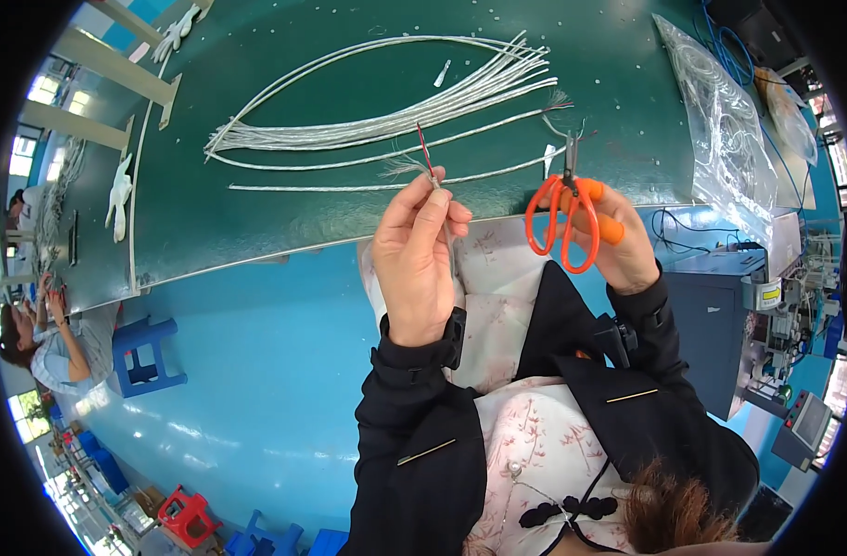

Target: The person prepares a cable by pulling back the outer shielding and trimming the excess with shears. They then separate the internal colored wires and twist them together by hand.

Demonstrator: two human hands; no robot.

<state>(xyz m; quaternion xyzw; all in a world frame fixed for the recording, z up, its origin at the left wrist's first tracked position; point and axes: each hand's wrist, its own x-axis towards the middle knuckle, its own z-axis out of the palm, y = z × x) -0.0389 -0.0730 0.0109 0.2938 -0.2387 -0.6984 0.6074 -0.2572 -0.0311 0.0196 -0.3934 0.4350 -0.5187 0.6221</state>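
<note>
Left hand (416,252) pinches 1 stripped cable end (426,153) tight; right hand (618,243) closed on 1 orange scissors (564,218); 3 loose cables (368,159) beside 1 bundle (386,125) on green table (256,213).

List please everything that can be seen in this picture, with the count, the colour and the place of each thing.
cable end: one, grey sheath with thin red and dark wires sticking out, pinched in the left hand
scissors: one pair, orange handles, in the right hand
cable bundle: many, silver-grey, lying across the table
single cables: about two, silver-grey, below the bundle
table: one, dark green, ahead
plastic bags: a few, clear, far right of the table
stools: several, blue and red, on the blue floor at left
machine: one, grey, right edge
other person: one, seated, left edge
left hand: one, raised
right hand: one, raised
</note>
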